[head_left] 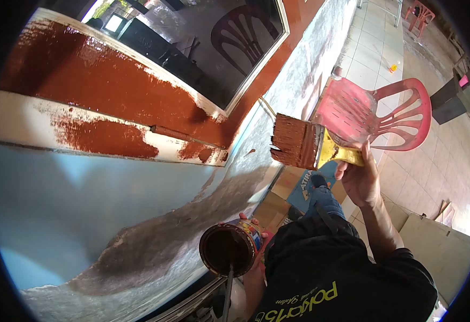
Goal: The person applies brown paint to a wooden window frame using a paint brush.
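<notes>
My right hand (362,180) is wrapped round the yellow handle of a wide paintbrush (329,149). Its bristles are thick with reddish-brown paint and point left, apart from the wall. Lower down, my left hand (259,260) grips a paint can (253,235) from the side and below, with some fingers hidden behind it. Dark brown paint coats the can's inside, and a thin stick (228,295) stands in it. Left of the brush, a wooden wall panel (111,70) carries wet-looking reddish-brown paint. A pale board (23,118) below is only partly covered in that colour.
A window frame (256,70) with dark glass sits in the painted panel. Beneath runs a light blue wall (84,188) with a grey patch. A red plastic chair (347,107) stands close behind the brush. Flattened cardboard (286,182) lies by my feet on the tiled floor.
</notes>
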`<state>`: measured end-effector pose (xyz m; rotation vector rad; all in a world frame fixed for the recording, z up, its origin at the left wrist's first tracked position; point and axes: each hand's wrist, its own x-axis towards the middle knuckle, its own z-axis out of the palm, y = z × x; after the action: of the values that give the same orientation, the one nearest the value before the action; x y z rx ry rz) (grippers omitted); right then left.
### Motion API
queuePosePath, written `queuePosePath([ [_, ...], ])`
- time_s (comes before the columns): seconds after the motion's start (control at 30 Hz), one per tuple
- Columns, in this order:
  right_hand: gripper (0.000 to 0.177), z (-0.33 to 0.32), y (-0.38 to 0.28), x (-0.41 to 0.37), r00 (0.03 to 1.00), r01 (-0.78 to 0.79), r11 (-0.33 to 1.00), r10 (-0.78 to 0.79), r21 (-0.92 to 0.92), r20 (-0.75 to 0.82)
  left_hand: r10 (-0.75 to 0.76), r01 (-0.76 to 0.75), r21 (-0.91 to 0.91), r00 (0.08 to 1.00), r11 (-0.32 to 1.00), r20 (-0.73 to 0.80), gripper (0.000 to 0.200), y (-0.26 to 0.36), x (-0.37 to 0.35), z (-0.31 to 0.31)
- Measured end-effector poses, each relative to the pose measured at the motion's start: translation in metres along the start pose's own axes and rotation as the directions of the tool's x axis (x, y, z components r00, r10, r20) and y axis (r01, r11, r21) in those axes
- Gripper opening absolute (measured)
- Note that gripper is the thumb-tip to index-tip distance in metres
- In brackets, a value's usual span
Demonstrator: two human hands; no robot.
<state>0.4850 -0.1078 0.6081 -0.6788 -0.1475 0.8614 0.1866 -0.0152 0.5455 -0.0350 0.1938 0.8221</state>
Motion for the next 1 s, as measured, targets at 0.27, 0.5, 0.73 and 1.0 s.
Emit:
queuePosePath([
  [0.27, 0.053, -0.008, -0.001, -0.06, 1.0, -0.021, 0.993, 0.018, 0.113, 0.023, -0.179, 0.175, -0.064, 0.982, 0.982, -0.059, 0.06, 0.008, -0.004, -0.011],
  [0.5, 0.041, -0.02, 0.005, -0.107, 0.976, -0.106, 0.994, 0.11, -0.031, 0.188, -0.345, 0.331, -0.207, 0.938, 0.921, -0.033, 0.052, 0.02, -0.009, -0.055],
  [0.73, 0.036, 0.003, -0.007, -0.129, 0.941, -0.117, 0.89, 0.241, -0.441, 0.237, -0.411, 0.417, -0.179, 0.909, 0.891, 0.07, 0.063, 0.012, -0.005, -0.041],
  [1.0, 0.034, 0.037, -0.027, -0.14, 0.96, 0.097, 0.752, 0.102, -0.652, 0.26, -0.411, 0.447, -0.102, 0.875, 0.889, 0.256, 0.068, 0.003, -0.001, -0.028],
])
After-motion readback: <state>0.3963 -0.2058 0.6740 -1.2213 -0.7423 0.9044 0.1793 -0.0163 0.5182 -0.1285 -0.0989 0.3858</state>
